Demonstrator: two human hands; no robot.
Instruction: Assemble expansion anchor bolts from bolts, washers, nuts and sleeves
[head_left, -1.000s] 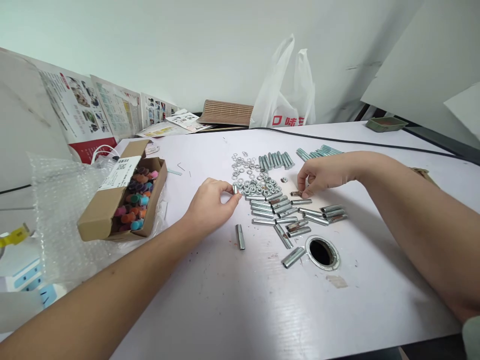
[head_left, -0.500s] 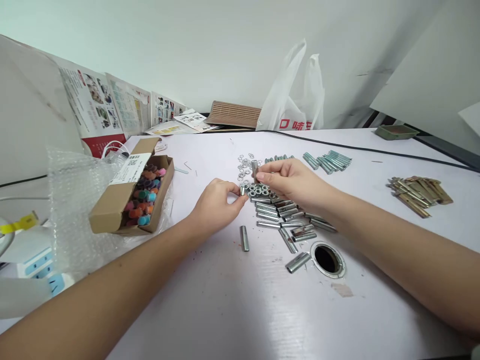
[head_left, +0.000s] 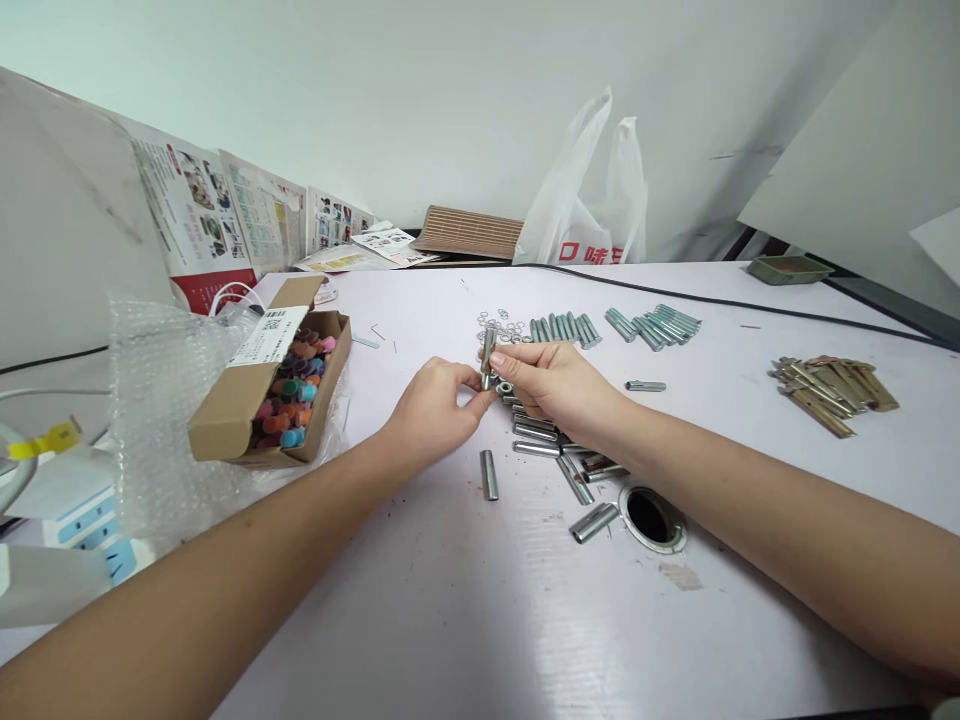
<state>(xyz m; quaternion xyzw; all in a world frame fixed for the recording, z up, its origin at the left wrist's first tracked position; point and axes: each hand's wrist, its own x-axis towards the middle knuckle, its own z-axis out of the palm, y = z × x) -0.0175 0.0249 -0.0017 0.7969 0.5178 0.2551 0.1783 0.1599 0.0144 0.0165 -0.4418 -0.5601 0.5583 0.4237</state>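
My left hand (head_left: 442,405) pinches a small metal piece (head_left: 486,381) upright between thumb and fingertips. From above, my right hand (head_left: 551,380) grips a silver metal sleeve (head_left: 488,347), held upright with its lower end at the small piece. Behind my fingers lie thin rings (head_left: 510,330), and nuts (head_left: 505,388) show partly beside my right hand. Several silver sleeves (head_left: 535,433) lie under and in front of that hand. One loose sleeve (head_left: 489,475) rests nearer to me, and another (head_left: 594,523) lies beside the round table hole.
On the left, an open cardboard box (head_left: 328,390) of coloured caps sits by bubble wrap (head_left: 165,420). Greenish bolts (head_left: 664,326) and brassy parts (head_left: 836,395) lie right. A round hole (head_left: 652,518) is at front right; a plastic bag (head_left: 589,215) stands behind.
My right hand has moved left and slightly down, bringing its sleeve onto the piece in my left hand. More bolts and a single sleeve behind my right wrist now show. My left hand has barely moved.
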